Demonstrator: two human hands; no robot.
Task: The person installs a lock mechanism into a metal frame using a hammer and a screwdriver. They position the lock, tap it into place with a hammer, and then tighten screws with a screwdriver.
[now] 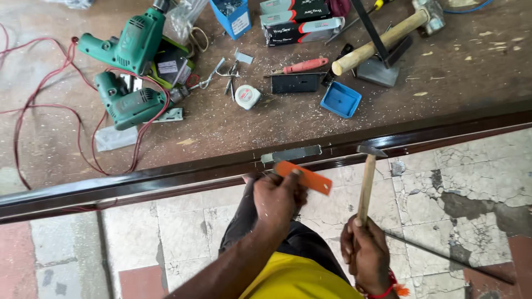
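My left hand (277,196) grips a chisel with an orange handle (306,178), held against the edge of a dark brown door (166,180) lying flat. Just above it a grey metal plate (292,154) sits in the door's edge. My right hand (366,252) holds a small hammer by its wooden handle (366,188), with the metal head (370,150) up at the door's edge, right of the chisel.
On the door's face lie two green power drills (130,72) with red cords, a tape measure (247,96), a red-handled screwdriver (302,66), a blue tray (340,99), a blue box (231,16), boxes, and a big wooden-handled hammer (388,36). Cracked floor tiles (454,188) lie below.
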